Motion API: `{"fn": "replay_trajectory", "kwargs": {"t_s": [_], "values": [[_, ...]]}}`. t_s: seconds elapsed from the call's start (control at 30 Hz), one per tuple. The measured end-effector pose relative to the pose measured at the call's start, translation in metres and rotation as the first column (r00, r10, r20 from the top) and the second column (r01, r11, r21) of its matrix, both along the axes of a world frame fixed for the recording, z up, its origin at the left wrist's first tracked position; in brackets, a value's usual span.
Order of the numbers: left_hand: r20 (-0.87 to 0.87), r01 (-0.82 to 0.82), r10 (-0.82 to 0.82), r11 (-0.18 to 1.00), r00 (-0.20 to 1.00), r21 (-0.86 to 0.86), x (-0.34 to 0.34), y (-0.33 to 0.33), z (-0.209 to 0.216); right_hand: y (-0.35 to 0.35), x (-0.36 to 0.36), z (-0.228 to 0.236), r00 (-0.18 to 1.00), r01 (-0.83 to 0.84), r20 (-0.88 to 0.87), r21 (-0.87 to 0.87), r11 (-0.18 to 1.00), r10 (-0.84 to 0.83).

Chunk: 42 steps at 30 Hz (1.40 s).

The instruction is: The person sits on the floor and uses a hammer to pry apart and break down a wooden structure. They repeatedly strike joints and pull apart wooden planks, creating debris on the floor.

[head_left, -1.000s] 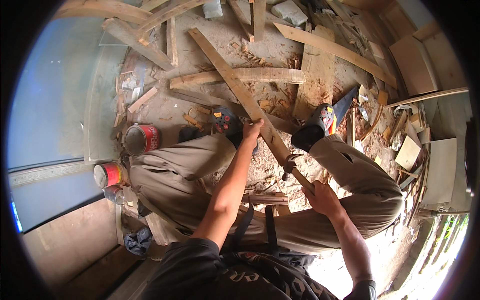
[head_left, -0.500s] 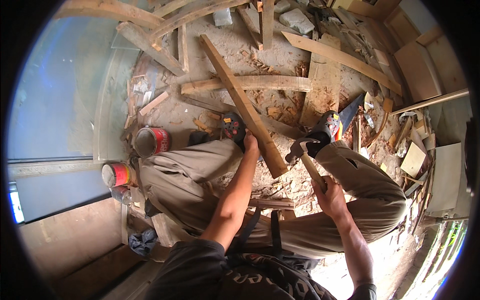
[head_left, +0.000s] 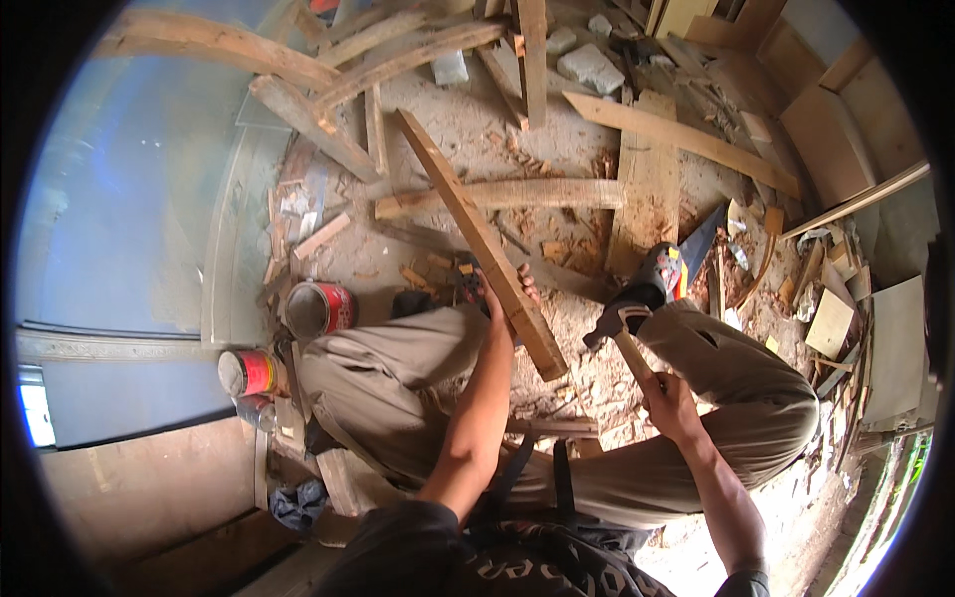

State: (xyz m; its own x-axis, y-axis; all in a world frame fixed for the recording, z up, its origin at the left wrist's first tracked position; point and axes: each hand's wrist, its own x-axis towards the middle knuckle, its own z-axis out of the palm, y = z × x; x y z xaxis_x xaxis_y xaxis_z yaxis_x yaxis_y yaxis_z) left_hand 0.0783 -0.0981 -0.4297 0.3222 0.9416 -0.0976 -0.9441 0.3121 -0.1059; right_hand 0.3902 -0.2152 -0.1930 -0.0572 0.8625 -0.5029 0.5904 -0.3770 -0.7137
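A long wooden beam point(head_left: 466, 219) slants from the far left toward me, raised above the floor between my legs. My left hand point(head_left: 505, 297) is closed around its lower part, with the thumb on the near left side and fingertips showing past the right edge. In my right hand point(head_left: 668, 400) is a hammer point(head_left: 631, 356), gripped by its wooden handle. The dark hammer head lies to the right of the beam's near end, apart from it, beside my right shoe point(head_left: 657, 277). My left shoe is partly hidden behind the beam and my hand.
Beyond the beam a curved timber point(head_left: 507, 196) lies across the chip-strewn floor, near a wide plank point(head_left: 642, 189). Two paint cans, a red one point(head_left: 323, 306) and a smaller one point(head_left: 247, 372), stand left of my leg. Wood scraps point(head_left: 821, 298) pile up at the right.
My left hand has wrapped further round the beam, its fingers now showing on the right side. The hammer has shifted slightly right within my right hand. The whole view has tilted a little.
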Motion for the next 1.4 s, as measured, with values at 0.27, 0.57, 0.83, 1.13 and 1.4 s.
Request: {"fn": "replay_trajectory", "kwargs": {"t_s": [0.27,0.57,0.83,1.13,1.4], "values": [[-0.583,-0.25,0.083,0.945,0.809,-0.212,0.003,0.011,0.099,0.007,-0.01,0.01,0.944,0.195,-0.256,-0.075,0.978,-0.208],[-0.715,-0.152,-0.05,0.965,0.698,-0.216,-0.051,0.01,0.091,-0.007,-0.015,0.036,0.943,0.176,-0.292,0.037,0.984,-0.158],[-0.487,-0.177,0.081,0.972,0.87,-0.153,-0.093,-0.044,0.19,-0.075,-0.083,0.059,0.786,0.217,-0.606,0.455,0.864,0.121],[-0.453,-0.102,0.043,0.989,0.89,-0.108,-0.127,-0.129,0.195,-0.042,-0.152,0.06,0.843,-0.182,-0.512,0.016,0.983,0.164],[-0.667,-0.168,-0.069,0.944,0.742,-0.284,-0.115,-0.132,0.2,0.001,-0.197,0.077,0.862,-0.422,-0.07,0.448,0.788,0.502]]}}
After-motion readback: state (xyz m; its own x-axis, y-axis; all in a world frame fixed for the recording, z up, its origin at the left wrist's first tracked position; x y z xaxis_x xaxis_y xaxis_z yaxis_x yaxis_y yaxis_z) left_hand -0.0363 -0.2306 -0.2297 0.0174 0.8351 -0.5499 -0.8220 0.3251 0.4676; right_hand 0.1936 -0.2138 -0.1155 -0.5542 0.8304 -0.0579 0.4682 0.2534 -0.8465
